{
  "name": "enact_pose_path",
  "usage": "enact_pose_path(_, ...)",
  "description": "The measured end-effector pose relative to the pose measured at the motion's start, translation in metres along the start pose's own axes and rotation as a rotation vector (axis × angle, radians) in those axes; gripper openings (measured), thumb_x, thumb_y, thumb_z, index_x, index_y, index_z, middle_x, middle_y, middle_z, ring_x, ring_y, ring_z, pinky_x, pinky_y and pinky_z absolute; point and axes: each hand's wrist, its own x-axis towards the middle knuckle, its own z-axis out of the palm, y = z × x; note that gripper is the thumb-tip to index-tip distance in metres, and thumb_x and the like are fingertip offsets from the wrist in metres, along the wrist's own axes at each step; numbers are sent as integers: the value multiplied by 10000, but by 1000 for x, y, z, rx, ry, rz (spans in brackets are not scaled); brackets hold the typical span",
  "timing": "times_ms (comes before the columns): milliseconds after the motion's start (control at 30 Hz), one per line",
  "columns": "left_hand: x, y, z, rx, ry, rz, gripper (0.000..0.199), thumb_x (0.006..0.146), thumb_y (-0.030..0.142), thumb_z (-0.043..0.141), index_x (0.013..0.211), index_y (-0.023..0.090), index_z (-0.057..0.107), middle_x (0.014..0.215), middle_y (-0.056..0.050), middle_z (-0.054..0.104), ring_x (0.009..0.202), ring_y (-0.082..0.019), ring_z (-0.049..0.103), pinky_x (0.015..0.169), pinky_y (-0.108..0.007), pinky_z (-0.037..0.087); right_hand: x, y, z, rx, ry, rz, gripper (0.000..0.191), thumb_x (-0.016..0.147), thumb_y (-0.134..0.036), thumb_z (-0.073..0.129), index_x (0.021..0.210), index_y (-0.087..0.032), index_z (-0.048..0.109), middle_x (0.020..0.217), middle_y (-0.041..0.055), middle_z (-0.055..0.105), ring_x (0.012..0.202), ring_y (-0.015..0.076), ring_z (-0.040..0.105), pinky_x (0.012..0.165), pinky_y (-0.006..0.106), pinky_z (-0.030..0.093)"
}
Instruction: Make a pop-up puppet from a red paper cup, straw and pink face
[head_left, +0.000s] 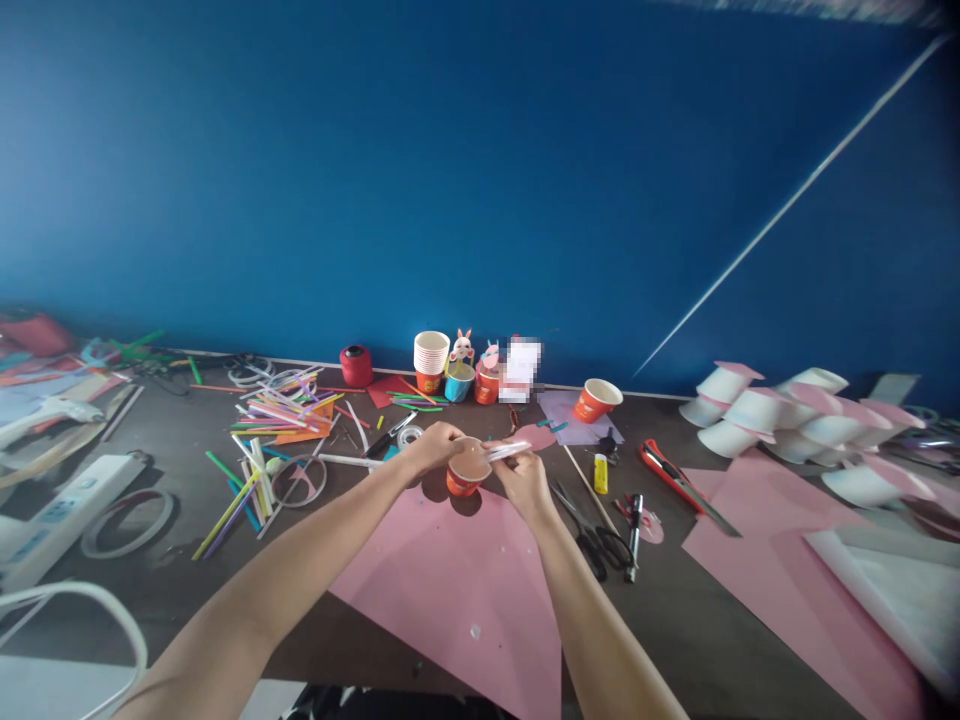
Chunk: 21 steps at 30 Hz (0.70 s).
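A small red-orange paper cup [463, 485] stands on or just over a large pink paper sheet [480, 580]. My left hand [437, 449] is closed at the cup's left rim, its fingertips pinching the edge. On the other side my right hand [526, 482] grips a bundle of thin white strips [510, 450], whose left ends reach the cup's rim. A pink oval paper piece [536, 436] shows just beyond these strips; whether the right hand also holds it I cannot tell.
Black scissors [596, 540], a red utility knife [679, 478] and a yellow lighter [601, 474] lie on the right. Pink-and-white paper shapes [795, 410] crowd the far right. Colored straws [285, 410], stacked cups [431, 355] and a power strip [67, 515] are at back and left.
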Motion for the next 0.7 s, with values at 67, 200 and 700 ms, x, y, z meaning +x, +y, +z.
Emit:
enact_pose_path(67,-4,3,0,62,7,4,288,688,319,468,471,132,498,438,54,317,453,-70,260,432,-220,175,-6,-2,0,-1,18,-73,207,777,-261,507,870,-174,670,826,49,672,786,190,614,717,283,455)
enact_pose_path(200,-14,11,0,169,26,-2,272,704,293,421,524,127,539,473,37,401,480,-84,325,461,-222,210,-18,-7,-2,-59,24,-213,206,807,-222,486,927,-187,649,854,54,622,803,171,586,722,281,448)
enact_pose_path(700,-33,35,-4,361,-29,-56,279,717,214,401,771,166,671,723,-33,653,703,-151,575,598,-202,373,-33,-38,-11,-541,-142,-402,213,814,-145,467,938,-219,624,765,35,554,766,167,519,729,273,380)
